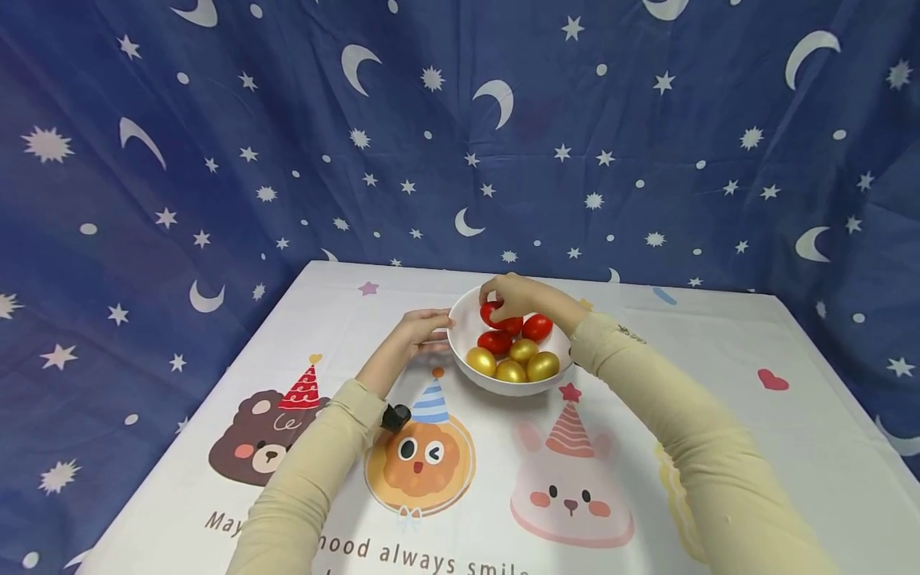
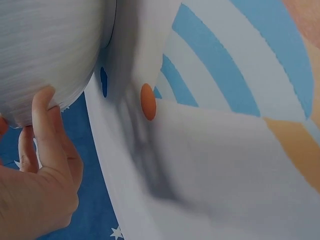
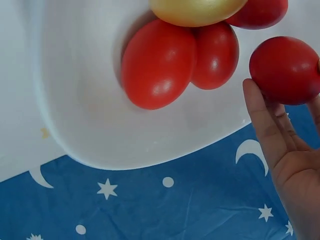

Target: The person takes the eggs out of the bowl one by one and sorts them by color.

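While right fingers (image 3: 262, 120) pinch, red egg (image 3: 283, 71) between

TEXT | printed lettering (image 1: 424, 557) on the white tablecloth (image 1: 726, 351), head view | reads "May", then "…hood always smile" | left sleeve (image 1: 309, 471) covers the stretch between | second line cut by lower frame edge, unreadable

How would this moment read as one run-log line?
left hand: gripping white bowl at edge | right hand: holding red egg over bowl | inside: other red eggs, gold eggs | underneath: printed tablecloth
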Demonstrator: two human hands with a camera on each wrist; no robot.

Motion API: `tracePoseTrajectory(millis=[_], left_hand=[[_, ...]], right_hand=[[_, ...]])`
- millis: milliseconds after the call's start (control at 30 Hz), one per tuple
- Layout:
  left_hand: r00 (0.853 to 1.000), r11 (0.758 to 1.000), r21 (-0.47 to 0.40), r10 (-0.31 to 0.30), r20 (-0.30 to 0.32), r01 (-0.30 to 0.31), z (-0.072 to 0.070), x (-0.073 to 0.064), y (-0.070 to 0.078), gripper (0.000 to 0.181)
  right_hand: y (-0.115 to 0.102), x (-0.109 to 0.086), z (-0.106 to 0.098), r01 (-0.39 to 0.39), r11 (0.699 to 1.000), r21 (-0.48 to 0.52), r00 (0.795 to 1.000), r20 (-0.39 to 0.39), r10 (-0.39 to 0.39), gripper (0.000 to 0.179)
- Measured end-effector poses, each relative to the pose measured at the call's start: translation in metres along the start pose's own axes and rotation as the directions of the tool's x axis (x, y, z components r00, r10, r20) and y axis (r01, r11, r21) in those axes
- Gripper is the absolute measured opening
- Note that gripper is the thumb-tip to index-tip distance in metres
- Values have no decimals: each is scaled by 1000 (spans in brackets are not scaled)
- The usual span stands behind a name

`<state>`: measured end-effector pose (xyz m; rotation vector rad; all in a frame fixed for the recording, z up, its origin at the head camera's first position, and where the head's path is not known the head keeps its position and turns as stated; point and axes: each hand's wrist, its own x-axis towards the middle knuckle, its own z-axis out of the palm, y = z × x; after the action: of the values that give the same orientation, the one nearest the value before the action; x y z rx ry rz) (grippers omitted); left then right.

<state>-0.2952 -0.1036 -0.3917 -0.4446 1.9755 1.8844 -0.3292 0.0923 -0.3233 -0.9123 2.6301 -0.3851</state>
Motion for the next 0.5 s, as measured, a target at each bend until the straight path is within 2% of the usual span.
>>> tracePoseTrajectory(millis=[267, 367, 500], left_hand=[[1000, 1000, 7, -12, -4, 12, 1, 0, 1, 47], [1000, 1000, -4, -16, 13, 17, 0, -1, 2, 48], [999, 1000, -7, -12, 47, 13, -3, -3, 3, 49]], right_hand=[[4, -11, 1, 3, 1000, 10, 999, -50, -2, 32], [6, -15, 2, 0, 1000, 27, 997, -77, 2, 35], [9, -22, 2, -5, 999, 53, 994, -105, 11, 29]])
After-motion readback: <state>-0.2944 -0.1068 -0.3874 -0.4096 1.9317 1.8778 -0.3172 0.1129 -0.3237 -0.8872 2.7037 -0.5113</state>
